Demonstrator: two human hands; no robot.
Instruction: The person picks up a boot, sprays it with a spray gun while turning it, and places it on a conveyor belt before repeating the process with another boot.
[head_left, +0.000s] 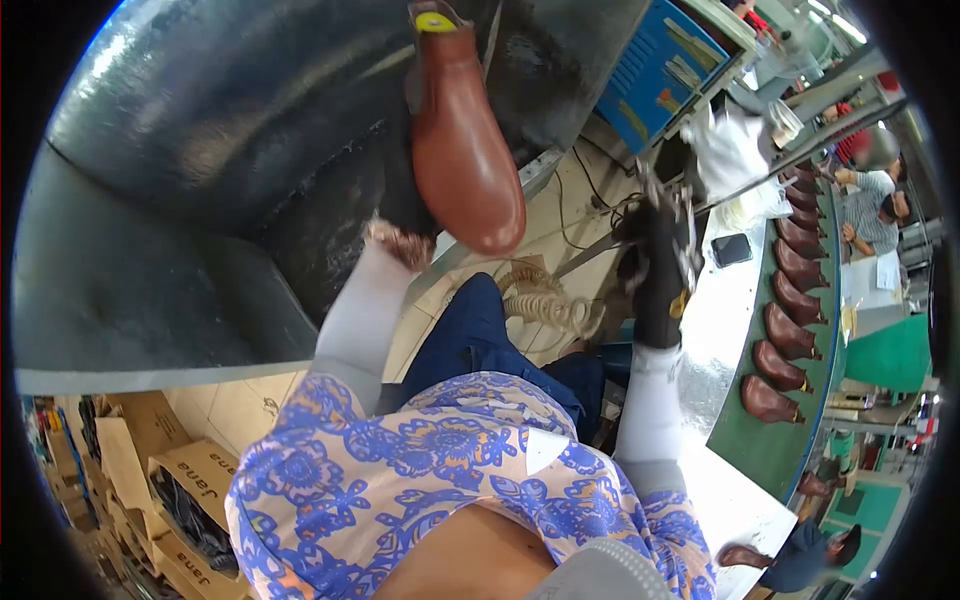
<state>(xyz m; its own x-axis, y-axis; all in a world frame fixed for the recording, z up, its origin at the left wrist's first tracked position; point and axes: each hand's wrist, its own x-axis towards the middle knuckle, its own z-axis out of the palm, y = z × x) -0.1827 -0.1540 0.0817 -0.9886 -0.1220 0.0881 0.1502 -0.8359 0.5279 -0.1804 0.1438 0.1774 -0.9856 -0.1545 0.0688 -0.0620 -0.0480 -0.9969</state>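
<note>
A glossy brown ankle boot (468, 150) hangs toe-down in front of a dark metal booth (330, 215), with a yellow piece (434, 22) inside its top opening. My left hand (402, 180), in a black glove, is closed on the boot from its left side; the boot covers most of the fingers. On the right, my right hand (655, 270), also black-gloved, is wrapped around a silver metal tool (686, 225) that resembles a spray gun. Blur hides the tool's exact shape. White sleeves cover both my forearms.
Brown boots (798, 265) stand in a row on a green conveyor (745, 430) to the right. A phone (731, 250) lies on the white table beside it. A ribbed hose (545, 308) is on the floor, cardboard boxes (195, 470) lower left. People work at far right.
</note>
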